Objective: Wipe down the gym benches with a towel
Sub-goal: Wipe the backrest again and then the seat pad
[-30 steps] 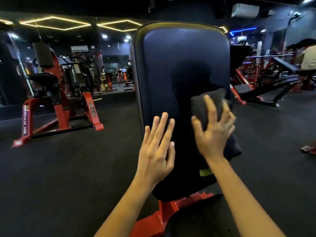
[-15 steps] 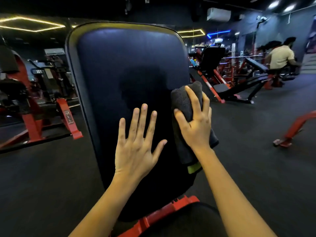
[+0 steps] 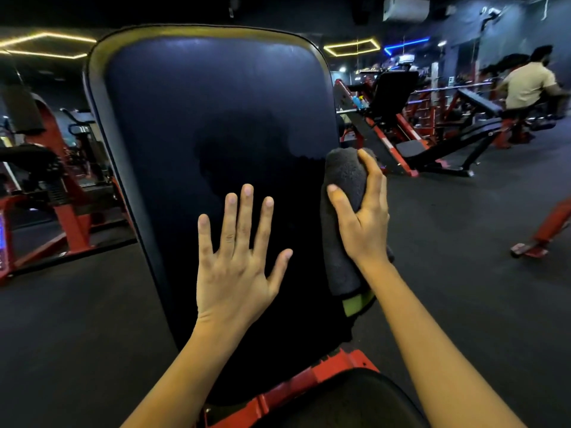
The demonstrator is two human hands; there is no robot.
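A dark padded bench backrest [image 3: 191,125] stands upright right in front of me on a red frame [image 3: 296,387]. My left hand [image 3: 238,261] lies flat on its lower middle, fingers spread and straight. My right hand [image 3: 363,217] grips a rolled dark grey towel [image 3: 343,223] against the pad's right edge, fingers and thumb curled round it. A green tag shows at the towel's lower end. A dark patch marks the pad above my left hand.
Red-framed machines [image 3: 52,193] stand on the left. More red and black benches [image 3: 432,140] fill the right background, where a person [image 3: 528,84] in a beige shirt sits. A red frame foot [image 3: 543,233] lies on the dark floor at right.
The towel and my right hand slid from the pad's face to its right edge, and the fingers curled round the towel. The view shifted right; my left hand stayed flat.
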